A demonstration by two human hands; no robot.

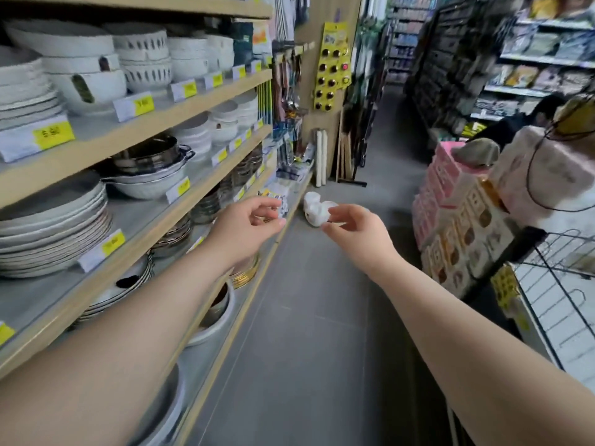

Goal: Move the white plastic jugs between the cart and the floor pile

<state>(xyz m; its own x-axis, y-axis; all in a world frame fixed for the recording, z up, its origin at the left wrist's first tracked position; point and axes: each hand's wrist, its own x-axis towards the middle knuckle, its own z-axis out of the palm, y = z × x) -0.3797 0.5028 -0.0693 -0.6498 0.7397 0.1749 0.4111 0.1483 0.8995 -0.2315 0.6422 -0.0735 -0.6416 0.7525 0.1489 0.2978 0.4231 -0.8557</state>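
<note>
I stand in a shop aisle with both arms stretched forward. My right hand (352, 230) pinches a small white ceramic piece (317, 210) between thumb and fingers, out over the grey floor. My left hand (248, 222) hovers at the edge of the wooden shelving (180, 220), fingers loosely curled and holding nothing. It is near a small blue-and-white patterned item (279, 201) on the shelf edge. The image is blurred, so the white piece's exact shape is unclear.
Shelves on the left carry stacked white plates (54, 226), bowls (87, 75) and yellow price tags. Pink and cream boxes (457, 220) are stacked on the right beside a wire rack (557, 304). A person (528, 120) crouches farther down. The grey floor aisle (309, 317) runs ahead.
</note>
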